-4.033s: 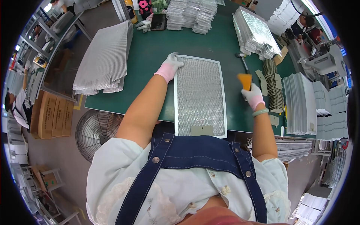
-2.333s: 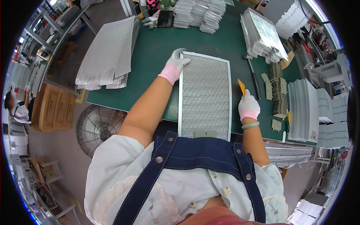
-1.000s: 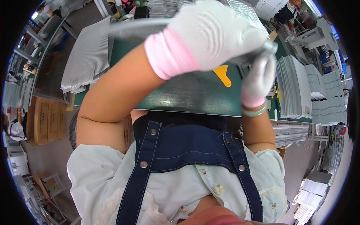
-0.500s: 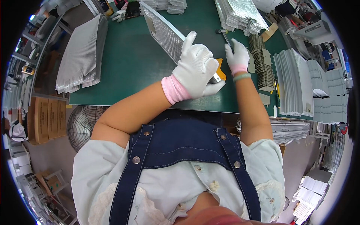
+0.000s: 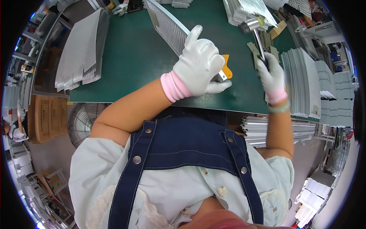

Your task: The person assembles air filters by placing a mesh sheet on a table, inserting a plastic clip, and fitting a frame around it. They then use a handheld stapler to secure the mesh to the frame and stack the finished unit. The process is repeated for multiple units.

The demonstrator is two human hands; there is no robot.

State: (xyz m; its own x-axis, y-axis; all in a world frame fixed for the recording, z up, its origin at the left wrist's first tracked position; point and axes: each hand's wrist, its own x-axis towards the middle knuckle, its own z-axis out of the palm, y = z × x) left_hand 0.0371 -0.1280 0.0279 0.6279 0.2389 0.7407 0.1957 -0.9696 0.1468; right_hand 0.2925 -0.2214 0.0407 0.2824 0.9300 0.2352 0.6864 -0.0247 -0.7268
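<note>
My left hand [image 5: 202,65], in a white glove with a pink cuff, grips the near end of a thin metal-framed mesh panel [image 5: 166,28]. The panel stands on edge and slants away to the far left; the hand hides its near part. Against that end, just right of my left fingers, is a flat yellow piece [image 5: 227,68] with a notched edge. My right hand [image 5: 272,74], gloved alike, is closed round the handle of a hammer [image 5: 251,25] with a black face and a yellow face. The hammer is raised above the right side of the green table [image 5: 133,65].
Silvery mesh sheets [image 5: 82,47] are stacked at the table's left, and more sheets [image 5: 246,13] lie at the far right. Small grey-beige plates [image 5: 252,53] lie under the hammer. White-edged panels [image 5: 299,82] stand at the right. A floor fan [image 5: 85,122] is below the left edge.
My right hand has closed on the hammer, lifted it off the table and moved right and nearer. My left hand and the panel have barely shifted.
</note>
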